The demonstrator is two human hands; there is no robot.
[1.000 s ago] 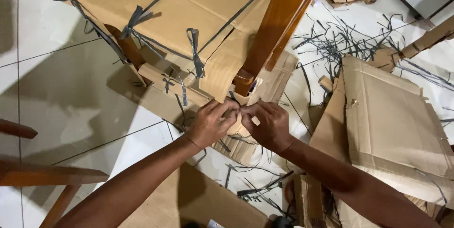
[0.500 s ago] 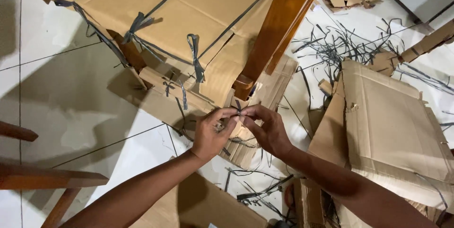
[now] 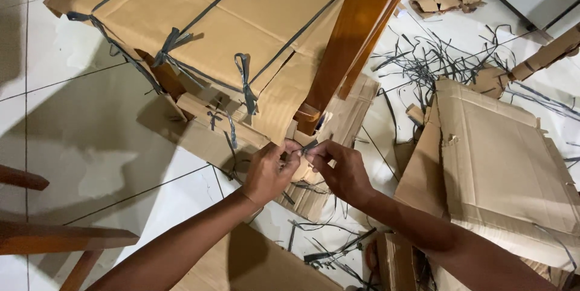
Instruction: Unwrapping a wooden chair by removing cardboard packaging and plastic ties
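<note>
Since a second ago, the left hand and right hand have been drawn slightly apart. A dark strap, then hidden under the knuckles, is now pinched and stretched between the fingertips.

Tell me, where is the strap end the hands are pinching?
The dark strap end sits mid-frame, pinched between the left hand and right hand, just below the wooden leg.

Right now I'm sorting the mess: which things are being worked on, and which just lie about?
In hand: left hand and right hand pinching a grey strap on the cardboard-wrapped furniture.

Lying about: cut straps, loose cardboard, cardboard scrap.
</note>
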